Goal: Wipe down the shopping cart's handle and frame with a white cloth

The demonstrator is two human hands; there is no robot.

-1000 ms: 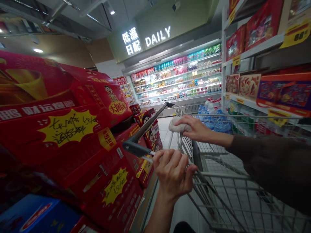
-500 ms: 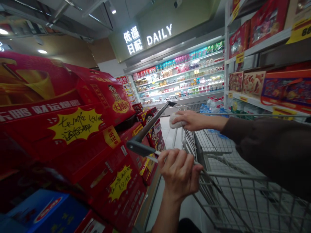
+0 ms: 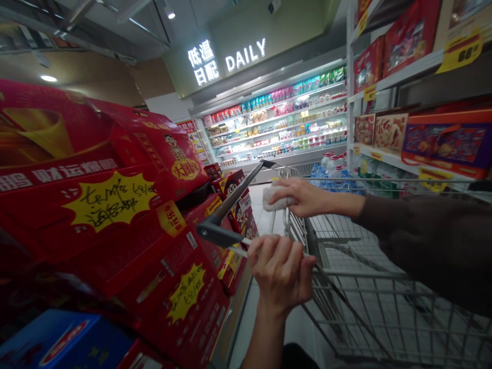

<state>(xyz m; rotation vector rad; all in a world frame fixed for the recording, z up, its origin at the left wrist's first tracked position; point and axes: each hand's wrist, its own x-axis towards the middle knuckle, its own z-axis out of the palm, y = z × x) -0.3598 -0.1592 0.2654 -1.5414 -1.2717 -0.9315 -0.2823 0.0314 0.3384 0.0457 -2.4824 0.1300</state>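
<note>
A metal wire shopping cart fills the lower right, its dark handle bar slanting up the middle of the view. My left hand is wrapped round the cart's metal frame, just right of the handle's near black end piece. Farther off, my right hand holds a folded white cloth against the cart's frame near the far end of the handle. The cloth hides the spot beneath it. A dark sleeve covers my right forearm.
Stacked red gift boxes stand close on the left, with a blue box at the bottom. On the right are shelves of boxed goods. Behind the cart are water bottles and a lit refrigerated display.
My right hand and the cloth have shifted slightly left and down. My left hand keeps its grip on the frame. The whole view has swung slightly to the right.
</note>
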